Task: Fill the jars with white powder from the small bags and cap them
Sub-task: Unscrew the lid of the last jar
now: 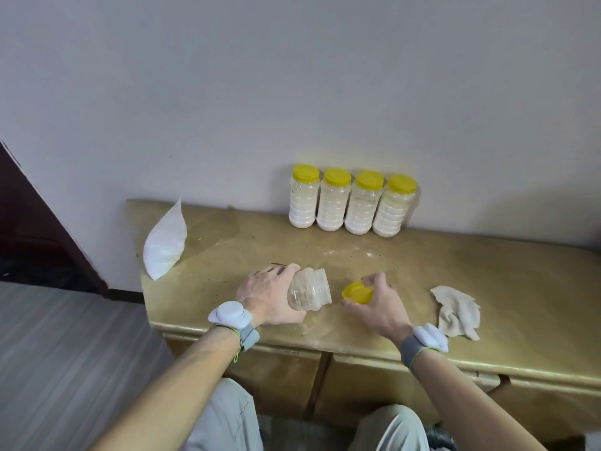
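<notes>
1. 4 clear ribbed plastic jars with yellow caps (332,203) stood in a row against the wall at the back of the gold-brown counter (487,281). Each one was filled with white powder and capped, so this part looked finished.
2. The left hand (266,294) held a 5th clear plastic jar (309,289) near the front edge. The jar was tilted on its side with the mouth toward the right. The grip was closed around the jar body, and no powder showed inside.
3. The right hand (380,307) pinched a round yellow plastic cap (357,292) just beside the jar mouth, not on it.
4. A soft white bag of powder (164,242) lay at the left end of the counter, well apart from both hands, and it looked full.
5. In my judgement, filling this 5th jar from the bag and capping it was left to do.
6. A crumpled beige cloth (457,312) lay to the right.
</notes>
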A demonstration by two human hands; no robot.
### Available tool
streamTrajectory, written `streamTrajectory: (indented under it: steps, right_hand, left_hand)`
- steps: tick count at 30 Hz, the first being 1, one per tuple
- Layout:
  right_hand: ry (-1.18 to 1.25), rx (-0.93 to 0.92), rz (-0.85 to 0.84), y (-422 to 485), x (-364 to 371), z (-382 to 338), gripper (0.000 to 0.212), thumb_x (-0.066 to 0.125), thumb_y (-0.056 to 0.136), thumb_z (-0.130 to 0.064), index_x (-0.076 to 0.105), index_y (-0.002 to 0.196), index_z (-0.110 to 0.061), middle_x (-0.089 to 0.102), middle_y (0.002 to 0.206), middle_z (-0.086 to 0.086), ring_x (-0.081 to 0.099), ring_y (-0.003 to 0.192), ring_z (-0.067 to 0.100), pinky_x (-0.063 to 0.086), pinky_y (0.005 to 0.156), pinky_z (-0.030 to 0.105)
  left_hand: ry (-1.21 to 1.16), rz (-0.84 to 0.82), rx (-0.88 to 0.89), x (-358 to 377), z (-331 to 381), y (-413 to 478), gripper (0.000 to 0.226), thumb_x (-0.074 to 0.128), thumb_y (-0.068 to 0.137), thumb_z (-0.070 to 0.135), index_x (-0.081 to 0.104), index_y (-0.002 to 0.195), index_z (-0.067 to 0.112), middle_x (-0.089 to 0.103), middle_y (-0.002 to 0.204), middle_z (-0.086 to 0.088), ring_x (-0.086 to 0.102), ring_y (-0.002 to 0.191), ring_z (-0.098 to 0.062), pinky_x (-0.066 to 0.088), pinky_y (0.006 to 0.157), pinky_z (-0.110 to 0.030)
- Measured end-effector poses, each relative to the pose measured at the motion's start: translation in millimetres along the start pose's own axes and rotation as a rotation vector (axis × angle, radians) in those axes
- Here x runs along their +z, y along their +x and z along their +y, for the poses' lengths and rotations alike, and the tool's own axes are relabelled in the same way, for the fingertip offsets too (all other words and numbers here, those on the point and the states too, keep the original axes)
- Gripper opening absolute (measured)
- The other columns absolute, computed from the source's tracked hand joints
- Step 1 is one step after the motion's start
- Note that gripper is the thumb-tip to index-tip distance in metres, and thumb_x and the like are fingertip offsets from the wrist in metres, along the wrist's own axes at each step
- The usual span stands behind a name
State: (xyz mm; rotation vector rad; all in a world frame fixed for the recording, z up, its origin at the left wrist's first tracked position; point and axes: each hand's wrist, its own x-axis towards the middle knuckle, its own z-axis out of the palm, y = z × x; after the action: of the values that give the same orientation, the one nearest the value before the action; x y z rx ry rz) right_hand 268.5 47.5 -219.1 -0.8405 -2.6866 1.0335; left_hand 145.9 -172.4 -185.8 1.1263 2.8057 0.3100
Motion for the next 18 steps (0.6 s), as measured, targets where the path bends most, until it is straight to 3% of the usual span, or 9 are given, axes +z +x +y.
streamTrajectory:
  steps: [3,6,10,13,18]
  right_hand:
    - [-0.266,-0.028,-0.065,-6,5,6,0.061,0.075,0.073,-0.058,0.047,0.116,-0.025,0.049,0.136,-0.005,0.035,0.130,0.023,0.037,0.102,0.036]
    - [-0.203,-0.087,-0.033,-7,0,-5,0.057,0.072,0.077,-0.054,0.052,0.123,-0.027,0.048,0.136,-0.005,0.035,0.131,0.026,0.035,0.106,0.040]
    - [-0.006,-0.232,-0.133,-10,-20,-34,0.037,0.070,0.083,-0.034,0.063,0.119,-0.028,0.071,0.108,-0.011,0.062,0.106,0.011,0.047,0.093,0.028]
    - [-0.036,-0.270,-0.217,-13,-29,-56,0.016,0.066,0.088,-0.025,0.073,0.102,-0.025,0.075,0.096,-0.012,0.067,0.089,0.002,0.048,0.075,0.011]
    - [-0.087,-0.283,-0.250,-13,-32,-66,0.008,0.067,0.090,-0.025,0.072,0.085,-0.029,0.073,0.081,-0.013,0.067,0.076,0.002,0.053,0.068,0.017]
  left_hand:
    - [0.015,-0.010,-0.003,1,0,0,0.086,0.060,0.061,0.071,0.033,0.135,0.037,0.058,0.126,0.009,0.052,0.119,-0.018,0.047,0.094,-0.038]
    - [0.007,-0.012,-0.010,2,0,0,0.085,0.059,0.060,0.070,0.033,0.134,0.038,0.058,0.125,0.009,0.052,0.118,-0.018,0.048,0.093,-0.037]
    - [0.016,-0.013,-0.005,2,2,0,0.083,0.059,0.061,0.068,0.033,0.134,0.038,0.057,0.126,0.009,0.052,0.120,-0.018,0.047,0.094,-0.037]
    - [0.026,-0.012,0.008,1,3,-1,0.086,0.062,0.062,0.068,0.034,0.136,0.037,0.057,0.127,0.008,0.051,0.121,-0.018,0.045,0.096,-0.036]
    - [0.043,-0.004,0.016,1,1,-2,0.090,0.063,0.062,0.071,0.033,0.139,0.035,0.056,0.128,0.006,0.050,0.122,-0.018,0.043,0.096,-0.036]
